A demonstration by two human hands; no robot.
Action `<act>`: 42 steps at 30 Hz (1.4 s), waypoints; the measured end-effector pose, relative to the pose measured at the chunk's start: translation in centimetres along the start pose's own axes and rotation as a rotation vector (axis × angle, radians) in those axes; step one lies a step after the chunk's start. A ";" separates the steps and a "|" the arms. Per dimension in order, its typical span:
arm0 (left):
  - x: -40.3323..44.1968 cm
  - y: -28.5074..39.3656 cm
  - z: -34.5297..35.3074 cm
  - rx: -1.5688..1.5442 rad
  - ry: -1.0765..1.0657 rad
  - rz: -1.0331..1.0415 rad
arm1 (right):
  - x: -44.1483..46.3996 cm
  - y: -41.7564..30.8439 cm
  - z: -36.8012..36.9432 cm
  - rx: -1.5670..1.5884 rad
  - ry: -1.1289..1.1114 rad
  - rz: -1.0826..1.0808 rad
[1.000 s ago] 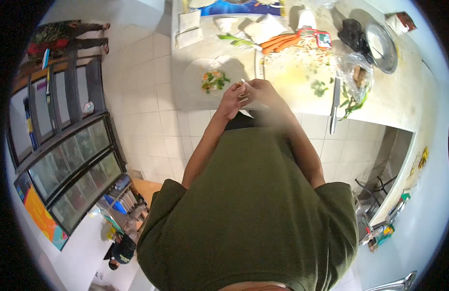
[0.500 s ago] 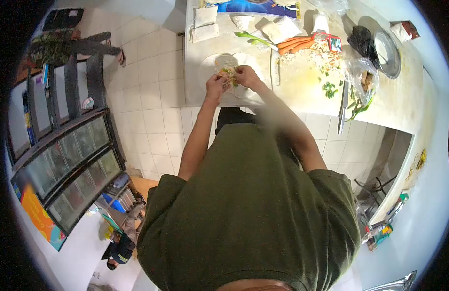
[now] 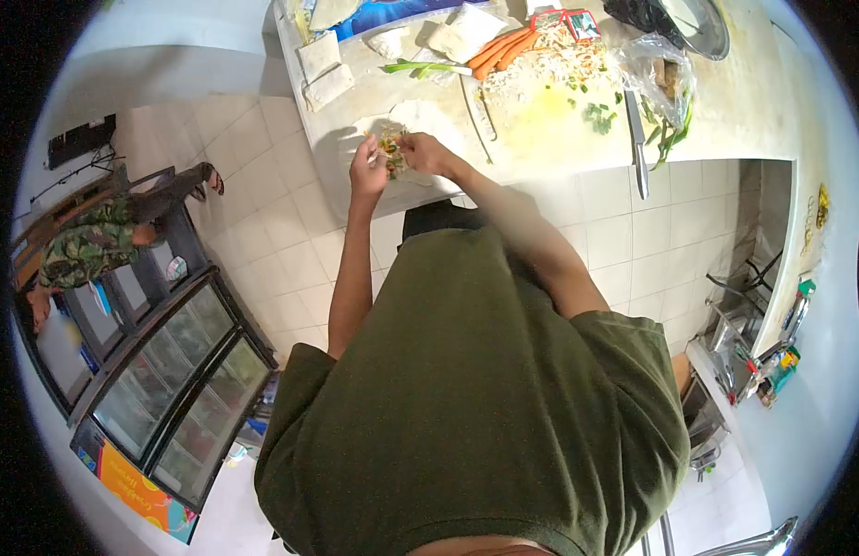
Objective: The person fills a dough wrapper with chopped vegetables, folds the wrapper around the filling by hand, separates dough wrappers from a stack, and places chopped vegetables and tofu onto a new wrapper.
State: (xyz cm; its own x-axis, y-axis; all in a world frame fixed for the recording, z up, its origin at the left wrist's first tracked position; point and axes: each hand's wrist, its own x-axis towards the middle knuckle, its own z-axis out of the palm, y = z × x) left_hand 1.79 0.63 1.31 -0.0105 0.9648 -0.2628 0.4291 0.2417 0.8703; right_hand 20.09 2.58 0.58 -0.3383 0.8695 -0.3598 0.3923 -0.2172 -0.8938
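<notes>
Near the table's left front corner, a thin white wrapper (image 3: 427, 113) lies spread out with a mound of chopped vegetables (image 3: 390, 148) on it. My left hand (image 3: 369, 169) is at the left side of the mound, its fingers bent; whether it holds anything is too small to tell. From the right, my right hand (image 3: 426, 155) reaches the mound with its fingers pressed together at the filling. What is between those fingertips is hidden. Folded white wraps (image 3: 329, 85) sit behind my left hand, and a green onion (image 3: 420, 68) lies beyond the wrapper.
Carrots (image 3: 503, 51), shredded vegetables (image 3: 559, 69) and chopped greens (image 3: 599, 117) lie on the table (image 3: 531, 148). A knife (image 3: 638, 144) extends past the front edge, beside a plastic bag (image 3: 658, 74). A metal bowl (image 3: 703, 28) stands farther back. Another person (image 3: 95, 241) is at the far left.
Both hands were together in front of the wrapper, then moved onto the vegetables, where they are now slightly apart. The view has shifted and turned. The other person's upper body shows more.
</notes>
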 end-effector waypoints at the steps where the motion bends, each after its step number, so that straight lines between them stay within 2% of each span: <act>1: 0.0 -0.3 0.0 0.118 0.024 0.171 | -0.3 -0.5 -0.1 -0.002 -0.004 0.000; 4: -0.8 1.1 0.1 0.263 0.017 0.248 | -1.0 -1.2 -0.2 -0.019 -0.017 -0.022; 5: -1.4 2.1 -0.1 0.435 0.000 0.240 | -1.2 -1.3 -0.2 -0.030 -0.017 -0.043; 8: -1.0 -2.7 1.2 0.599 0.028 0.376 | -1.3 -1.2 0.2 -0.084 -0.033 -0.048; 15: -3.0 -0.5 2.3 0.569 0.075 0.275 | -1.4 -0.4 0.7 -0.234 -0.014 -0.091; 18: -2.8 0.3 2.0 0.531 0.056 0.225 | -2.4 -0.4 0.2 -0.245 0.072 -0.186; 21: -2.2 -0.4 1.9 0.469 0.055 0.213 | -1.9 0.5 0.5 -0.270 0.025 -0.055; 23: -1.8 -1.4 1.8 0.376 0.035 0.161 | -1.5 1.4 1.1 -0.272 0.041 -0.072; 29: -1.8 0.2 1.8 0.393 0.077 0.275 | -1.5 2.1 1.2 -0.248 0.015 -0.080; 32: -1.9 0.0 2.3 0.564 0.165 0.388 | -1.8 1.8 1.1 -0.226 0.037 -0.087; 36: -2.0 -0.6 2.7 0.506 0.047 0.330 | -1.4 2.3 1.2 -0.220 -0.004 -0.090; 39: -2.2 -1.2 2.7 0.537 0.030 0.270 | -1.4 2.4 1.2 -0.178 -0.035 -0.084; 42: -2.4 -1.0 2.7 0.493 0.050 0.256 | -1.6 3.3 1.8 -0.227 0.032 -0.140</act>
State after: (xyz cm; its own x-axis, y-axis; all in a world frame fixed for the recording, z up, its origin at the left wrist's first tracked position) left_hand 3.80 -2.19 -0.04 0.1113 0.9931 -0.0380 0.7952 -0.0661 0.6027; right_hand 20.34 -0.37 -2.25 -0.3767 0.8985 -0.2253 0.5270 0.0079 -0.8498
